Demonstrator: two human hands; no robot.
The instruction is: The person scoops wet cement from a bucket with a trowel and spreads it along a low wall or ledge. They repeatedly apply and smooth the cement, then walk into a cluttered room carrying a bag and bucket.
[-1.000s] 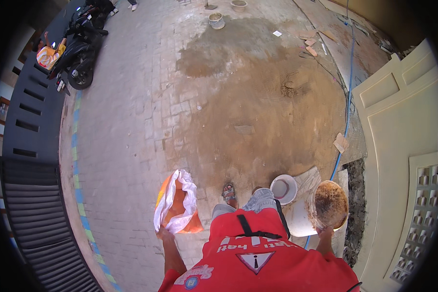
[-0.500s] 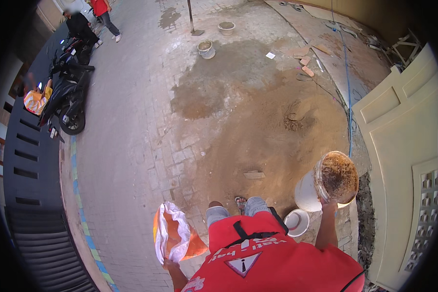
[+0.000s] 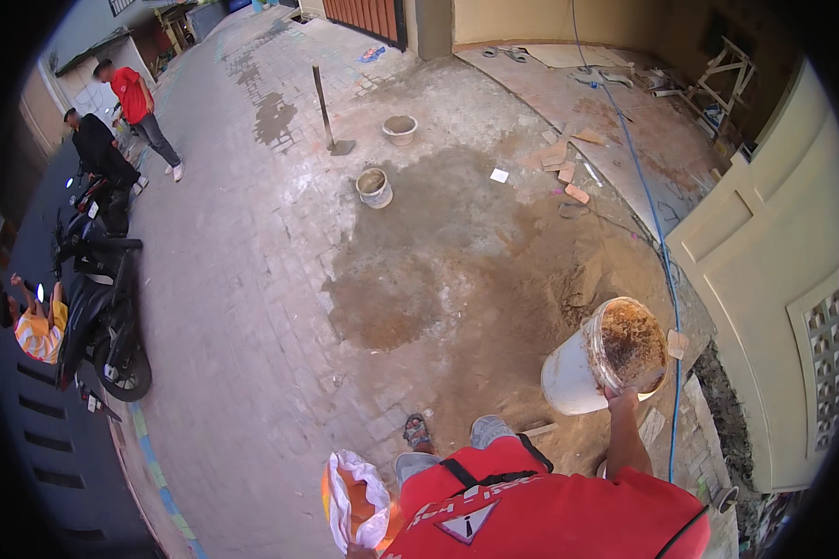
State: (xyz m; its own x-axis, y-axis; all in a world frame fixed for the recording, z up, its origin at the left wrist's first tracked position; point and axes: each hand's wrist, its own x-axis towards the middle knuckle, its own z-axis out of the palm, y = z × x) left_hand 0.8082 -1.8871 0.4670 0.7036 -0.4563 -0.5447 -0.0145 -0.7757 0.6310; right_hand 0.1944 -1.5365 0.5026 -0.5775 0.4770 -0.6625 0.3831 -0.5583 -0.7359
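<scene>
My right hand (image 3: 622, 399) is closed on the rim of a large white bucket (image 3: 570, 374), tilted so that its mouth faces right. Brown residue coats the inside. Low on my left, an orange and white sack (image 3: 375, 494) hangs with its mouth spread, and something orange-brown shows inside. My left hand (image 3: 360, 552) grips the sack's near edge; only a small part of that hand shows at the picture's bottom.
Beyond the bucket lies a sand pile (image 3: 615, 270). Two small buckets, one nearer (image 3: 374, 190), one farther (image 3: 400, 130), stand by a hoe (image 3: 331, 121). A blue hose (image 3: 657, 224) runs along the right. Motorbikes (image 3: 112, 289) and several people are at left.
I have stepped forward over the paving, and the view has tilted up. The bucket and sack have come along in my hands. The small white tub beside my legs has mostly gone from sight.
</scene>
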